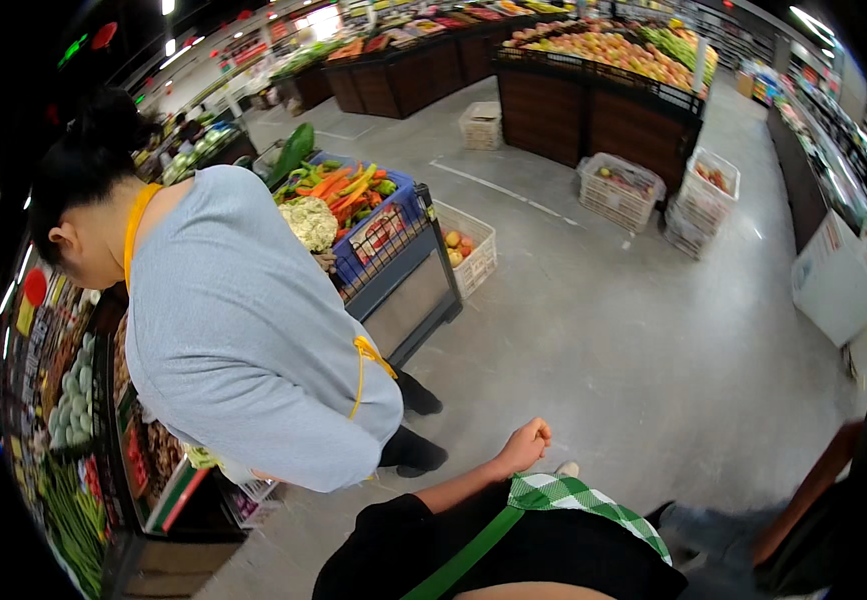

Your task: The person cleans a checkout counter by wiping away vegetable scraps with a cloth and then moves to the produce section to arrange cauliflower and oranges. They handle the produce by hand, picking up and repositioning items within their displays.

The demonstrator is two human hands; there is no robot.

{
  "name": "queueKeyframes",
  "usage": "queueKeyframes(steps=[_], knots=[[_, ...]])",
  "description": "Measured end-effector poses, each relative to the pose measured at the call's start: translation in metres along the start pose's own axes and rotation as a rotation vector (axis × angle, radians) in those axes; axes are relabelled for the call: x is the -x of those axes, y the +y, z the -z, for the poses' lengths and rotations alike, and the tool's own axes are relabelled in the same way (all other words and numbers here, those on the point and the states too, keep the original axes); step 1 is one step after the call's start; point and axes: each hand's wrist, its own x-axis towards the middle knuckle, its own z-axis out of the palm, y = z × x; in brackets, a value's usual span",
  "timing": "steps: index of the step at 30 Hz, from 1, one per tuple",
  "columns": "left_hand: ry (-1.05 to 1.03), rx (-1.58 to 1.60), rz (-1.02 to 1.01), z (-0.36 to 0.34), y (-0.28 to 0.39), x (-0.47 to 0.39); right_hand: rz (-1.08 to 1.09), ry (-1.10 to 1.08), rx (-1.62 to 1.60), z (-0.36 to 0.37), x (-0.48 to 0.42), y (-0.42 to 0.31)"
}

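Note:
My left hand [527, 446] hangs at the front of my body with its fingers curled in, and nothing shows in it. It is beside the green-and-white checked cloth of my apron [564, 493], over the grey floor. My right hand is out of view. On the left a person in a grey smock [246, 322] with yellow ties bends towards a produce stand. Beyond that person, a blue crate [396, 196] of peppers [347, 187] and a cauliflower [312, 223] rest on a display stand.
A white crate of apples [482, 259] stands behind the pepper stand. Further off are a fruit display [546, 109] and several crates, one holding fruit [617, 199]. Another person's forearm [805, 487] is at the right edge. Green vegetables [69, 517] lie on the left.

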Motion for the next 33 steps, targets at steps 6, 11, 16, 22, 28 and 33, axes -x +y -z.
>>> queueKeyframes(steps=[6,11,16,22,28,33], knots=[[0.003,-0.237,-0.218,-0.025,0.07,-0.06,0.082,-0.113,0.089,0.066,-0.115,-0.084],[0.148,-0.345,-0.324,-0.015,0.042,-0.1,0.114,-0.193,0.172,0.085,-0.193,-0.143],[0.271,-0.358,-0.231,0.008,0.064,-0.162,0.16,-0.274,0.252,0.061,-0.267,-0.206],[0.354,-0.462,-0.27,0.056,0.085,-0.289,0.244,-0.355,0.36,0.004,-0.356,-0.32],[0.406,-0.518,-0.271,0.12,0.133,-0.397,0.241,-0.336,0.419,-0.029,-0.429,-0.429],[0.428,-0.564,-0.371,0.149,0.16,-0.467,0.202,-0.293,0.424,-0.041,-0.48,-0.487]])
